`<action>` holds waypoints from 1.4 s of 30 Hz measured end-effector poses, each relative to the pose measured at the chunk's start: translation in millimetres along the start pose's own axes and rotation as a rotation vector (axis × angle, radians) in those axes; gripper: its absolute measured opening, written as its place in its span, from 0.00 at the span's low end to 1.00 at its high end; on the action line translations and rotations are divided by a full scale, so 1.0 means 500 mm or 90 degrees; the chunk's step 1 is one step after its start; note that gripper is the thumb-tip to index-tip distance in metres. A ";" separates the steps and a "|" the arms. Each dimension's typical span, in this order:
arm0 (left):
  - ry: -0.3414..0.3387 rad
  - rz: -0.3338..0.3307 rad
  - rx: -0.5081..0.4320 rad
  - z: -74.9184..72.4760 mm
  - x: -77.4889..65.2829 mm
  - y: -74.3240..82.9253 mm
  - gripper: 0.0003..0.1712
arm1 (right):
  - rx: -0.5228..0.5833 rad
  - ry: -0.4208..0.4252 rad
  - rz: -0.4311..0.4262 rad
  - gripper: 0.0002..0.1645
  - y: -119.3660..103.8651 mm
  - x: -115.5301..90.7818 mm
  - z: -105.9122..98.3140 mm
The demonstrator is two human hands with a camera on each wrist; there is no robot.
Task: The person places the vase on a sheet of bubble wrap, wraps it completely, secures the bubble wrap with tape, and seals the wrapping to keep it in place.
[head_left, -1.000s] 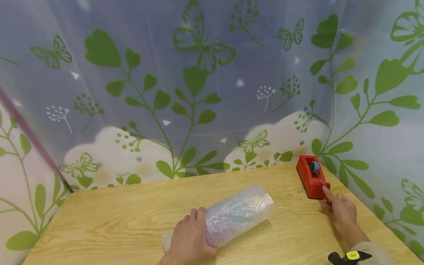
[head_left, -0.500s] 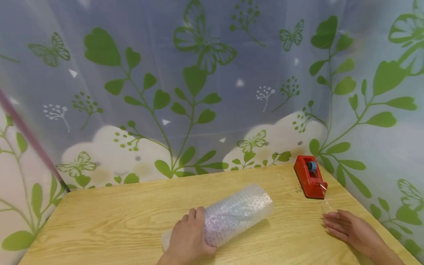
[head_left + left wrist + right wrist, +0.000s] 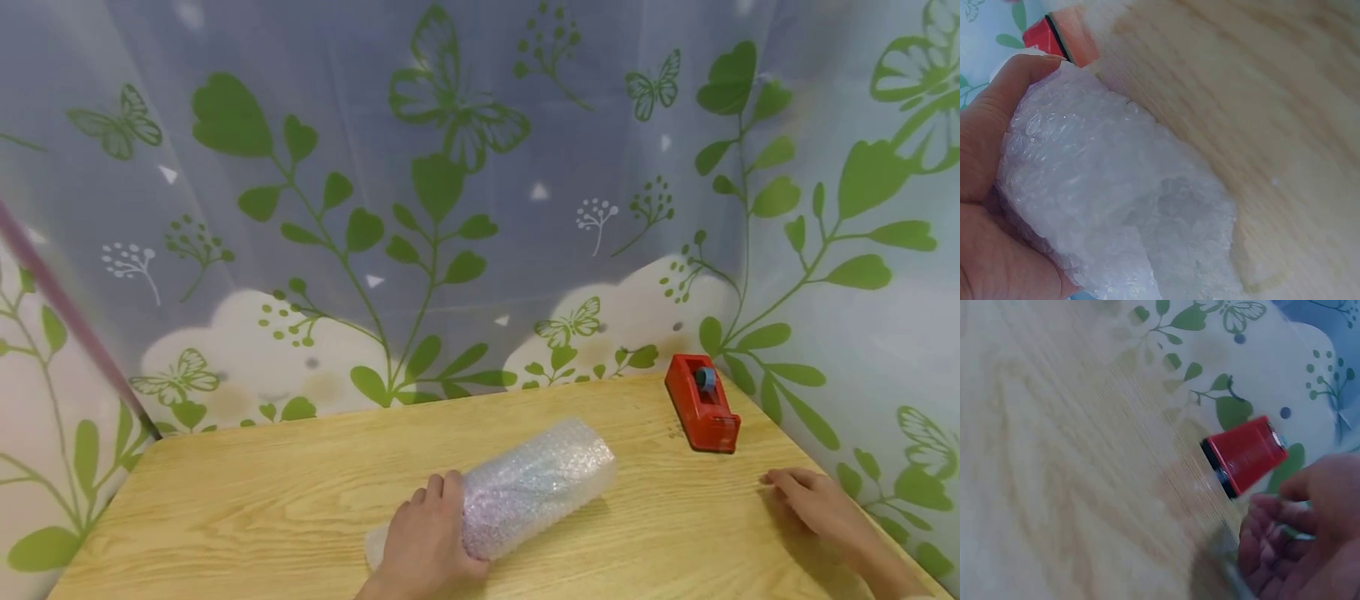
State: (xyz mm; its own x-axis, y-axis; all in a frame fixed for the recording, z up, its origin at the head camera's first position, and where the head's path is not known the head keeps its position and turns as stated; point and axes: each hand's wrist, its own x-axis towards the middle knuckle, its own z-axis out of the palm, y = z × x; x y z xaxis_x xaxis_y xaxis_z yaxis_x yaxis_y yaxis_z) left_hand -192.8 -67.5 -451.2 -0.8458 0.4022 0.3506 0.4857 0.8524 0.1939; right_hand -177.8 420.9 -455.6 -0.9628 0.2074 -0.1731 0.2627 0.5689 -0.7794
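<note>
My left hand [image 3: 427, 533] grips the near end of a bubble-wrapped roll [image 3: 536, 492], a silvery cylinder lying slantwise on the wooden table. In the left wrist view, thumb and finger curl round the bubble wrap [image 3: 1097, 162], whose loose end gapes open. My right hand [image 3: 817, 508] hovers over the table's right side, thumb and forefinger pinched together. A faint see-through strip of clear tape [image 3: 1238, 575] shows by the fingers in the right wrist view. Just beyond that hand stands a red tape dispenser [image 3: 701, 408] with a small roll on its hub.
The wooden table [image 3: 262, 492] meets a patterned curtain [image 3: 465, 208] at the back and on the right. Its right edge runs close by my right hand.
My right hand has left the dispenser's cutter and drawn back toward me and to the right, pulling out tape that no longer reaches the dispenser. The left hand stays on the roll.
</note>
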 end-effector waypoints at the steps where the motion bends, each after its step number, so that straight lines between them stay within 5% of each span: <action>1: -0.002 -0.001 -0.003 0.001 0.000 0.000 0.47 | -0.014 0.032 -0.026 0.32 -0.007 0.011 0.005; 4: -0.012 -0.003 -0.013 0.002 0.000 0.004 0.47 | 0.000 0.112 -0.061 0.36 -0.024 0.038 0.024; 8: -0.026 -0.001 -0.021 0.004 0.002 0.010 0.46 | -0.003 0.226 -0.037 0.34 -0.035 0.053 0.046; 13: -0.023 -0.001 -0.012 0.002 0.004 0.013 0.46 | 0.013 0.283 -0.033 0.31 -0.041 0.052 0.068; 17: -0.014 -0.004 -0.007 -0.002 0.005 0.012 0.47 | 0.123 0.253 -0.025 0.32 -0.051 0.055 0.074; 23: -0.026 -0.008 -0.016 -0.002 0.005 0.009 0.48 | 0.500 0.119 -0.005 0.15 -0.047 0.070 0.065; 26: -0.033 -0.012 -0.016 -0.001 0.005 0.008 0.47 | 0.618 0.049 -0.009 0.11 -0.042 0.074 0.059; 34: -0.027 -0.017 -0.016 -0.005 0.002 0.003 0.46 | 0.665 -0.033 -0.071 0.07 -0.031 0.082 0.068; 42: -0.023 -0.022 -0.009 -0.011 0.000 -0.002 0.46 | 0.658 0.011 -0.149 0.05 -0.023 0.096 0.093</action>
State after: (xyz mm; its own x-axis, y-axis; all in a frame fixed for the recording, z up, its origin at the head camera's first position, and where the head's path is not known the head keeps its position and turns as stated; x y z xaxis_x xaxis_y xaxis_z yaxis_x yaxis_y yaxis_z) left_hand -192.1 -69.8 -446.4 -0.8699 0.3842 0.3094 0.4583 0.8614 0.2189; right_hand -230.2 387.5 -483.1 -0.9792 0.1968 0.0500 -0.1189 -0.3561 -0.9269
